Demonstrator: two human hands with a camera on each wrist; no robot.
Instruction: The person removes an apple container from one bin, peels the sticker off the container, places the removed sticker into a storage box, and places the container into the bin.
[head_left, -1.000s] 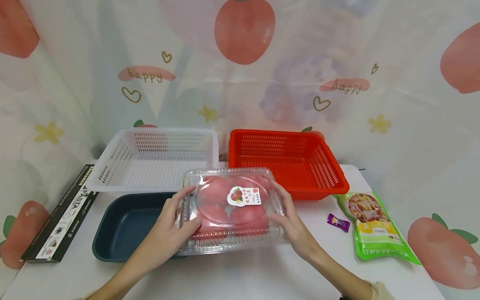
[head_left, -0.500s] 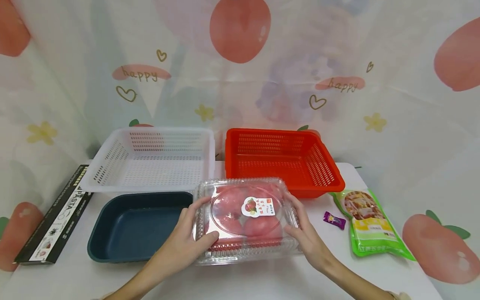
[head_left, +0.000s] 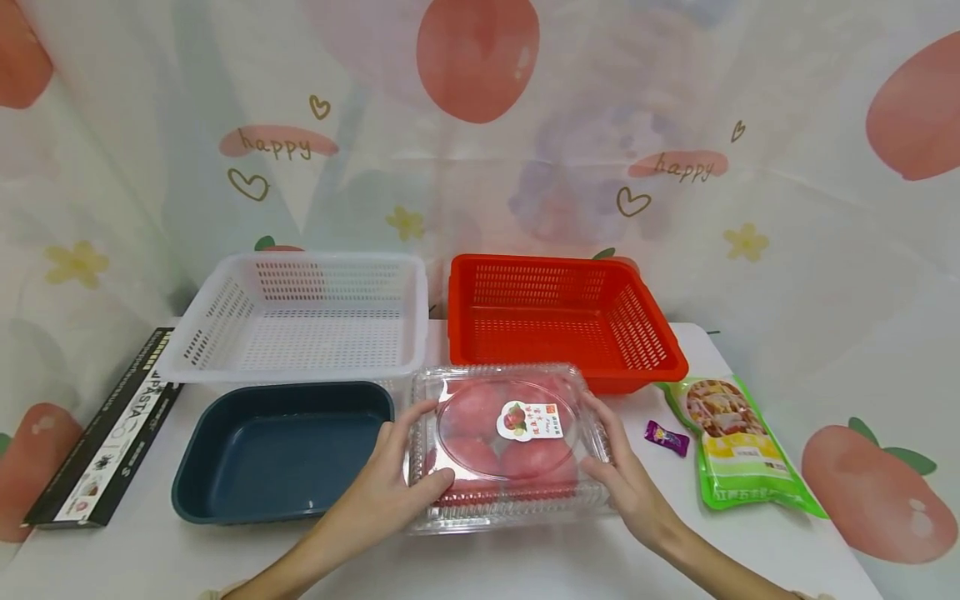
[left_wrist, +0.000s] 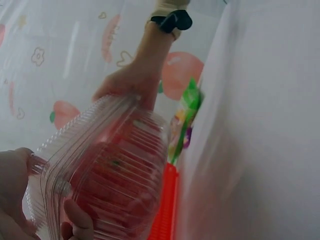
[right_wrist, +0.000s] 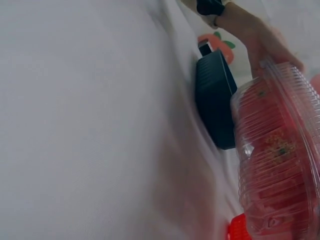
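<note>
A clear plastic clamshell box (head_left: pixel 517 492) of round red fruit, with a white label on its lid, is held above the table by both hands. My left hand (head_left: pixel 405 479) grips its left side, thumb on the lid's edge; in the left wrist view some of its fingers (left_wrist: pixel 79 220) curl under the box. On the opposite side my right hand (head_left: pixel 630 483) grips the box, its thumb near the lid's front right corner. The ribbed underside of the box (right_wrist: pixel 275 165) shows in the right wrist view, with a gap between it and the white tabletop.
Behind the box stand a white basket (head_left: pixel 300 372) and a red basket (head_left: pixel 562 374). A dark blue tub (head_left: pixel 281 467) sits to the left, beside a long black pasta box (head_left: pixel 112 442). At right lie a small purple packet (head_left: pixel 666 437) and a green food bag (head_left: pixel 742 450).
Both hands have carried the fruit box to the right and slightly nearer the front, bringing more of the blue tub into sight. The view has also shifted a little.
</note>
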